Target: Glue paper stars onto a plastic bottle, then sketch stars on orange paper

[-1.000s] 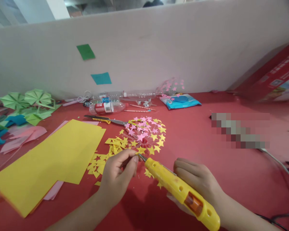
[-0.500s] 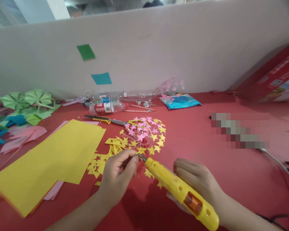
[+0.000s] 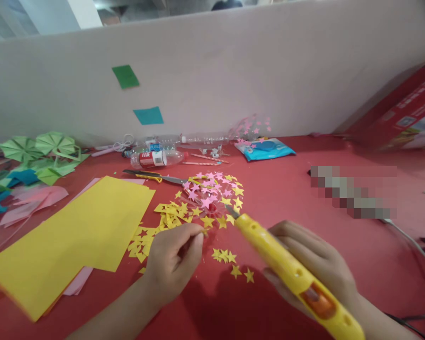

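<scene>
Low in the centre, my left hand [image 3: 177, 259] pinches a small yellow star [image 3: 204, 232] between thumb and forefinger. My right hand [image 3: 313, 257] is wrapped round a yellow glue gun [image 3: 286, 264], whose metal tip points up and left, apart from the star. Beyond my hands lies a clear round plastic piece [image 3: 212, 209] with pink stars [image 3: 206, 202] and yellow stars [image 3: 207, 221] on and around it. Several loose yellow stars [image 3: 224, 256] rest on the red table between my hands. Yellow cut scraps [image 3: 170, 215] are heaped beyond my left hand.
Yellow sheets [image 3: 92, 226] cover the left of the red table [image 3: 272, 189]. Behind are scissors [image 3: 152, 176], a plastic bottle [image 3: 159, 158], straws [image 3: 201, 163] and a blue wipes pack [image 3: 265, 149]. Green folded paper [image 3: 55, 143] sits at far left; a white cord [image 3: 411, 241] runs at right.
My right hand has drawn the glue gun right and down, so its tip is away from the star. My left hand keeps its pinch, almost in the same place. Loose stars are now uncovered.
</scene>
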The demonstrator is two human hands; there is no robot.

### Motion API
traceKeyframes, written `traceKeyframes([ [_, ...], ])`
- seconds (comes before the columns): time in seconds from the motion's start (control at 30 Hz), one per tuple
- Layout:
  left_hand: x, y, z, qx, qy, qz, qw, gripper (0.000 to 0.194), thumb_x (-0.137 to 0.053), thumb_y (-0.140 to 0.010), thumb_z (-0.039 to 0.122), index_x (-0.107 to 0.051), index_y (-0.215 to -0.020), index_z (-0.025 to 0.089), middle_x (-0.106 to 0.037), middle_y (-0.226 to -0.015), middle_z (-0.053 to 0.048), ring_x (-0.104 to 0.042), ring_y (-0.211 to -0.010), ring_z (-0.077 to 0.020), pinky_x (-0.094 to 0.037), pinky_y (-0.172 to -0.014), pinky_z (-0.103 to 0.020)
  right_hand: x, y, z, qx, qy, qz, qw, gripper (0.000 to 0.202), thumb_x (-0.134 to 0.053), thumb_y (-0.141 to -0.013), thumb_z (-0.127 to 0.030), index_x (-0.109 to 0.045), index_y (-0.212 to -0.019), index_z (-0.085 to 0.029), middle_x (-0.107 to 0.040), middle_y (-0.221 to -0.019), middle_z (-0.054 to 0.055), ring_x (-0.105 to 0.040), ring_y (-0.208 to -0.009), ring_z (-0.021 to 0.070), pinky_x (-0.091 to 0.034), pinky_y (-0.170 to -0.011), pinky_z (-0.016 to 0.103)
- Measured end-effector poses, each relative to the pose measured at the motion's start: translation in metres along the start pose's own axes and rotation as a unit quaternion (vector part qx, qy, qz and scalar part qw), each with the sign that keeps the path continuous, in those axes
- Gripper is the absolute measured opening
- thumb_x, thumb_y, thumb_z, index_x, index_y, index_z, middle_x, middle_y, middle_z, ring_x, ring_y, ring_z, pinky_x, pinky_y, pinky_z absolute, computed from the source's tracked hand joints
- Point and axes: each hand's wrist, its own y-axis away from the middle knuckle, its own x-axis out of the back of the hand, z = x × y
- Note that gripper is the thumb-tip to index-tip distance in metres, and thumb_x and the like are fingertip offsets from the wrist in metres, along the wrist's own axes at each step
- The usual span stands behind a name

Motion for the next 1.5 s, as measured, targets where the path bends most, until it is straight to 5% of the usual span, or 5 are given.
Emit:
traceKeyframes([
  [0.13,-0.005,0.002,0.008,0.124,0.178,-0.075,0.973,0.024,-0.044,-0.09,0.023,-0.053,-0.068,0.021,-0.047,-0.05,0.006,-0.042,-0.041,-0.0082,-0.033,-0.043,-0.02,0.012,-0.007,0.013,-0.099,0.074,0.051,0.991,0.007,-0.054,-0.086,-0.016,-0.05,-0.088,-0.021,-0.052,-0.081,0.002,-0.052,-0.061,0.0132,-0.039,-0.053,0.026],
  [0.53,-0.009,0.001,0.008,0.25,0.347,-0.198,0.882,0.019,-0.047,-0.085,0.027,-0.057,-0.07,0.019,-0.05,-0.047,0.007,-0.034,-0.037,-0.0052,-0.027,-0.038,-0.018,0.007,0.001,0.055,-0.241,0.142,-0.261,0.924,0.038,-0.056,-0.068,-0.004,-0.059,-0.104,-0.017,-0.06,-0.105,0.01,-0.062,-0.092,0.0235,-0.049,-0.078,0.034],
  [0.97,-0.029,0.008,0.007,0.401,0.556,-0.235,0.689,0.012,-0.054,-0.07,0.023,-0.055,-0.059,0.017,-0.047,-0.042,0.005,-0.031,-0.032,-0.0041,-0.016,-0.031,-0.017,-0.018,-0.01,-0.015,0.006,-0.089,-0.019,0.996,0.017,-0.056,-0.084,-0.003,-0.056,-0.094,-0.016,-0.061,-0.083,0.004,-0.056,-0.076,0.0133,-0.048,-0.068,0.026],
  [1.37,-0.033,0.007,0.01,0.405,0.567,-0.266,0.666,0.012,-0.053,-0.066,0.024,-0.053,-0.056,0.017,-0.043,-0.042,0.006,-0.028,-0.031,-0.0036,-0.012,-0.033,-0.021,-0.018,-0.01,-0.016,-0.025,-0.147,-0.046,0.988,0.015,-0.054,-0.085,-0.003,-0.058,-0.09,-0.016,-0.062,-0.082,0.005,-0.058,-0.076,0.0123,-0.05,-0.069,0.024],
  [1.5,-0.024,0.004,0.012,0.34,0.458,-0.278,0.773,0.017,-0.052,-0.074,0.03,-0.058,-0.064,0.017,-0.045,-0.042,0.006,-0.029,-0.033,-0.0056,-0.018,-0.035,-0.021,-0.013,-0.012,-0.017,-0.023,-0.139,-0.032,0.989,0.015,-0.052,-0.083,-0.002,-0.056,-0.086,-0.016,-0.06,-0.078,0.004,-0.056,-0.074,0.0115,-0.049,-0.067,0.023],
])
